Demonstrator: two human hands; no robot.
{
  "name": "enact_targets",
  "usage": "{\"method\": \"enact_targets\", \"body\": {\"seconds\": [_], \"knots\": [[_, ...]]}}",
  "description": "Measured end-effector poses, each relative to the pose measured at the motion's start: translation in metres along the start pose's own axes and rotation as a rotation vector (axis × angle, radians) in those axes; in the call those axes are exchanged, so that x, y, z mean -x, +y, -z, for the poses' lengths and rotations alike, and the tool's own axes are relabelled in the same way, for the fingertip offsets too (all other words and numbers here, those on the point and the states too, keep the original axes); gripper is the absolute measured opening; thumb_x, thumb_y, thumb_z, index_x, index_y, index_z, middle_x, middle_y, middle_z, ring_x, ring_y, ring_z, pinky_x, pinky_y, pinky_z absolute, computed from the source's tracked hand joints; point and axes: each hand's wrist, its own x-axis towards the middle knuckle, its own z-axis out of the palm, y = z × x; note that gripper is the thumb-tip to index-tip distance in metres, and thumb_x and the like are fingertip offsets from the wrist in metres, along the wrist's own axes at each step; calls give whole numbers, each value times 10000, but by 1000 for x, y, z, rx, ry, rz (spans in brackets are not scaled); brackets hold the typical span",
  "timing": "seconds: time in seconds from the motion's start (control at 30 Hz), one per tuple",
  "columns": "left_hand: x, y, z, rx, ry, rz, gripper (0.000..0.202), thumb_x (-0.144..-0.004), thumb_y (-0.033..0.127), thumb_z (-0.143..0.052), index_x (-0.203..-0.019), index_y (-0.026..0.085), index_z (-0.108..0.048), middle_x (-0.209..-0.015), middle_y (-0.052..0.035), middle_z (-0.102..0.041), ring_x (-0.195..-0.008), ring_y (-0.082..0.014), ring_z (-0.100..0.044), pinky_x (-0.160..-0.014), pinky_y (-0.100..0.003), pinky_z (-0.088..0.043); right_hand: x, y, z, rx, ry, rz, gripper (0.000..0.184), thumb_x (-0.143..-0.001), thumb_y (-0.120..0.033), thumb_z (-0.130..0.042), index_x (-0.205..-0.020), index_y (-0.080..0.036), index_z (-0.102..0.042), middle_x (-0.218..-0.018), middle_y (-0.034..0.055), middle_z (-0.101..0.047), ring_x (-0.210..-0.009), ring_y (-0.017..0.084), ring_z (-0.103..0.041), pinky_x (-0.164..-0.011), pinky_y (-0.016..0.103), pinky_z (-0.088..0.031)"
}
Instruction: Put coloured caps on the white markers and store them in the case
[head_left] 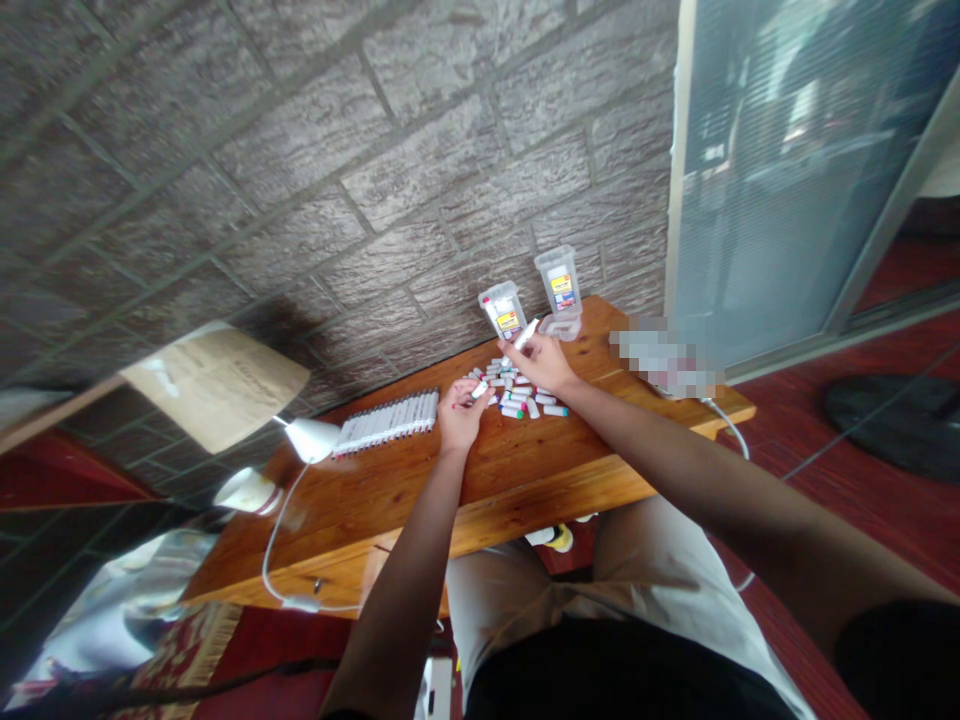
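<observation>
My right hand (pixel 547 362) grips a white marker (pixel 529 332), its upper end pointing toward the clear boxes. In my left hand (pixel 458 416), a small white marker cap (pixel 481 389) is pinched between the fingers. Below and between both hands lies a loose pile of marker caps (pixel 514 395) with coloured ends. To the left of my left hand, a tidy row of white markers (pixel 390 422) lies side by side. Behind the pile stands a clear plastic box (pixel 504 311) with a yellow label and some markers in it.
Another clear box (pixel 559 282) stands at the wall, its lid (pixel 561 327) in front. A white lamp (pixel 312 440) and a paper cup (pixel 247 492) are at the left of the wooden table (pixel 360 510). A blurred-out item (pixel 666 362) lies at the right, beside a white cable (pixel 739 435).
</observation>
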Motion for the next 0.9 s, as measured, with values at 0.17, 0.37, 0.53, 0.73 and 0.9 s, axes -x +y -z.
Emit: {"method": "enact_targets", "body": {"seconds": [0.17,0.37,0.53,0.73,0.9], "knots": [[0,0,0,9,-7,-4,389,-639,386,-850,-828,172,-586,-763,-8,-675,-623,-123,-644,-562,-239,-539,3,-8,-2,-148,-143,55,421,-858,-563,-601,-741,-164,-664,-687,21,-650,-615,133,-559,-574,243,-424],[-1,-2,1,18,-12,-3,354,-652,355,-848,-819,174,-594,-744,3,-675,-599,-108,-635,-544,-220,-545,5,-8,-3,-165,-264,128,399,-852,-529,-629,-780,-142,-695,-737,44,-686,-635,135,-574,-596,248,-430],[-1,-3,2,34,-24,2,343,-662,354,-843,-804,179,-584,-726,4,-694,-590,-115,-648,-546,-230,-557,6,-1,-4,-92,-325,184,332,-863,-481,-643,-856,-161,-732,-814,42,-734,-678,143,-620,-634,245,-445],[-1,-3,2,37,-22,0,360,-666,361,-841,-815,179,-569,-739,-10,-714,-585,-124,-659,-542,-240,-560,5,-5,0,27,-188,186,300,-881,-427,-628,-824,-155,-739,-762,40,-740,-607,131,-607,-611,240,-436],[-1,-2,1,36,-14,-5,378,-656,358,-849,-827,182,-561,-775,-26,-727,-594,-130,-665,-536,-239,-559,0,-6,8,66,-42,125,372,-885,-491,-614,-770,-155,-724,-789,54,-745,-688,157,-649,-681,251,-455]]}}
